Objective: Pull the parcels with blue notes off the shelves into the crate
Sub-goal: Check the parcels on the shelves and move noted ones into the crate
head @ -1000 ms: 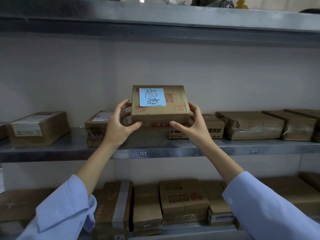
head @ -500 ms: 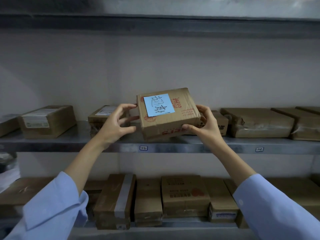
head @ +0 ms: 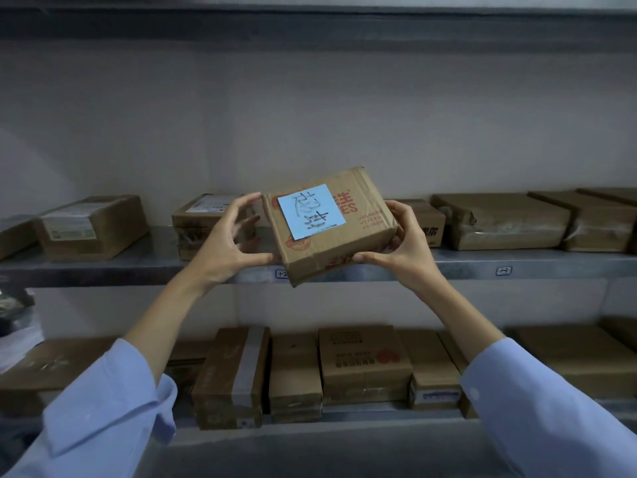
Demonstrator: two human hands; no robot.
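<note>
A small brown cardboard parcel [head: 348, 232] with red print carries a blue note [head: 310, 210] with handwriting on its top face. I hold it in the air, tilted, just in front of the middle metal shelf [head: 465, 265]. My left hand [head: 227, 243] grips its left edge with thumb and fingertips. My right hand [head: 403, 243] grips its right side, fingers under the lower edge. No crate is in view.
Several plain brown parcels sit on the middle shelf, one at the left [head: 91, 227], one behind my left hand [head: 201, 215], long ones at the right [head: 499, 220]. The lower shelf [head: 310, 432] holds several more boxes [head: 363, 362]. An upper shelf [head: 310, 25] runs overhead.
The parcel has come off the shelf toward me and a little lower, tilting more as both hands draw it out. The view has dropped slightly.
</note>
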